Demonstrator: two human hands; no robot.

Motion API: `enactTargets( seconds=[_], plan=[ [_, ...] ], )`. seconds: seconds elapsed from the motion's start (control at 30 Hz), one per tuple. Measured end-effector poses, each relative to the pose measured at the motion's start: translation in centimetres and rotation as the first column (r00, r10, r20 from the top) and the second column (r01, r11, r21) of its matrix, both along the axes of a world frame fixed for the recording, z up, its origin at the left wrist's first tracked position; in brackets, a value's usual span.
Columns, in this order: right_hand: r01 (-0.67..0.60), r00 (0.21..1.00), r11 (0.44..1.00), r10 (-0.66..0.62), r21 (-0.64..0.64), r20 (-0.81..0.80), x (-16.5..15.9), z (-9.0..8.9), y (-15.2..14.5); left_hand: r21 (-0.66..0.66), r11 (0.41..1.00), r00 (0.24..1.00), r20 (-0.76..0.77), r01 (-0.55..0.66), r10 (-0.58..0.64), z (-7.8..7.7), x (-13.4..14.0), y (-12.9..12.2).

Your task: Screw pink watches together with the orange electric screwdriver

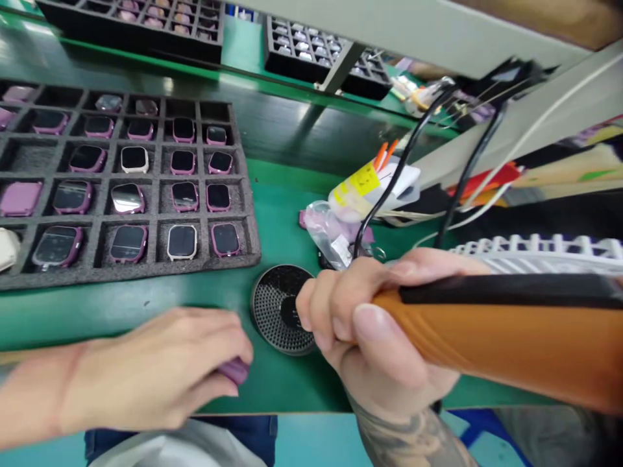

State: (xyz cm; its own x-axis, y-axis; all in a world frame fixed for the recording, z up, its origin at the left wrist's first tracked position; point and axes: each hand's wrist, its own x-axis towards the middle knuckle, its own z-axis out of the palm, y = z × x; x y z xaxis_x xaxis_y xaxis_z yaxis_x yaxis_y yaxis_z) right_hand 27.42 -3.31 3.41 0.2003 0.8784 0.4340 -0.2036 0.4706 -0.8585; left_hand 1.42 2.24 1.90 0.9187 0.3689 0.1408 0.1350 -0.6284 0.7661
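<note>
My left hand [180, 370] is closed around a small purple watch case [234, 370], mostly hidden by the fingers, just above the green bench near its front edge. My right hand [370, 324] grips a thick orange-and-black tool handle [496, 324] that runs off to the right; its working end is out of sight. Between the hands lies a round black perforated disc [277, 324], partly covered by the right fingers. To the left sits a grey foam tray [250, 227] whose compartments hold several square watches [129, 243], mostly purple-framed, a few pale.
Behind the disc are a clear plastic bag [324, 230] with purple pieces and a white bottle with a yellow label [360, 188]. Black cables [403, 155] hang down near my right hand. A white ribbed guard [549, 253] stands at right. More trays [131, 39] line the back shelf.
</note>
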Motion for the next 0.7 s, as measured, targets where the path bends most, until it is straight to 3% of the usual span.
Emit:
enactTargets(
  seconds=[0.07,0.1,0.17,0.23,0.33,0.43,0.57,0.7],
  plan=[
    [-0.009,1.000,1.000,0.009,-0.011,0.019,-0.1,-0.1,0.0,0.240,0.971,0.999,0.048,-0.023,0.012,-1.8,1.7,-1.6],
    [-0.011,1.000,1.000,0.011,-0.007,0.022,0.0,0.0,0.0,0.365,0.929,0.997,0.056,-0.069,0.052,-2.4,2.1,-2.0],
    [-0.017,0.999,1.000,0.017,-0.006,0.028,0.0,0.0,0.1,0.497,0.858,0.991,0.055,-0.131,0.119,-2.9,2.0,-2.0],
    [-0.031,0.999,0.999,0.032,-0.024,0.035,0.1,-0.1,0.1,0.492,0.862,0.993,0.048,-0.121,0.112,-2.9,1.3,-1.6],
    [-0.043,0.998,0.997,0.046,-0.059,0.050,0.4,-0.3,0.0,0.481,0.876,0.999,0.049,-0.023,-0.001,-2.6,0.5,-0.9],
    [-0.048,0.996,0.995,0.054,-0.084,0.073,0.5,-0.5,-0.2,0.557,0.830,0.995,0.073,0.018,-0.070,-2.6,0.3,-0.4],
    [-0.041,0.994,0.994,0.051,-0.097,0.100,0.1,-0.5,-0.1,0.598,0.801,0.992,0.104,-0.009,-0.066,-2.7,0.2,-0.3],
    [-0.056,0.983,0.997,0.064,-0.049,0.171,0.2,0.4,0.0,0.568,0.823,0.994,0.096,-0.012,-0.053,-2.6,0.2,-0.7]
  ],
)
